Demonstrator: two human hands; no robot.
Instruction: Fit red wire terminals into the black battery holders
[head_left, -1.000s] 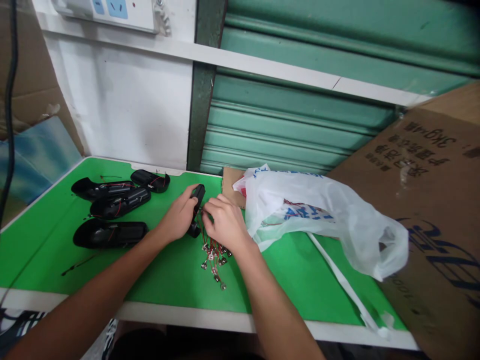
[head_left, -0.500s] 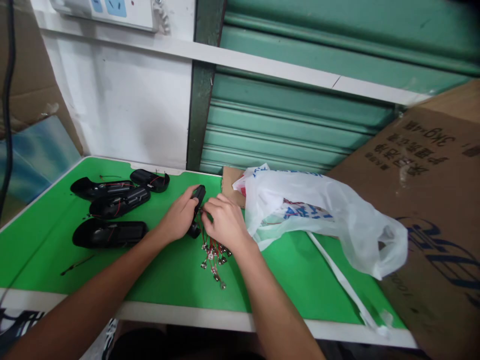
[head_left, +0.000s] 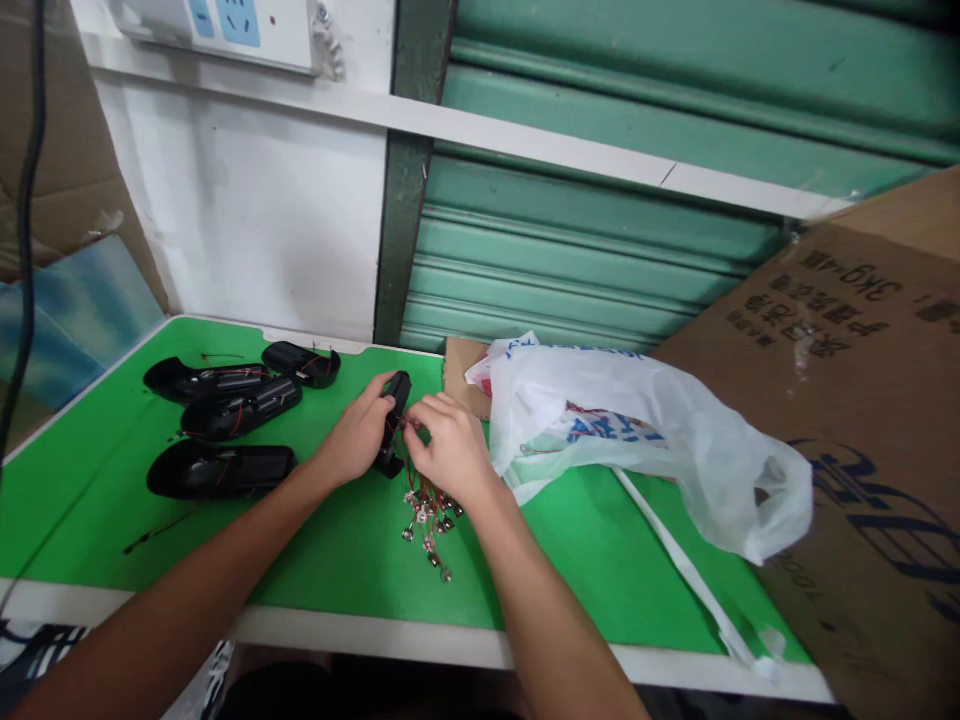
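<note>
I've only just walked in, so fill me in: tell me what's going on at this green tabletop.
A person is working on a black casing over the green tabletop. The left grip holds it, while the right grip has its fingertips at thin red wires beside it, too small to tell exactly how they are held. Small metal parts lie bunched below. Four more black casings lie on the left, a white plastic bag on the right.

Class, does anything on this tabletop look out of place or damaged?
A white strip trails from beside the plastic bag to the table's front edge; a thin dark scrap lies apart from the black shells. Both look stray.
</note>
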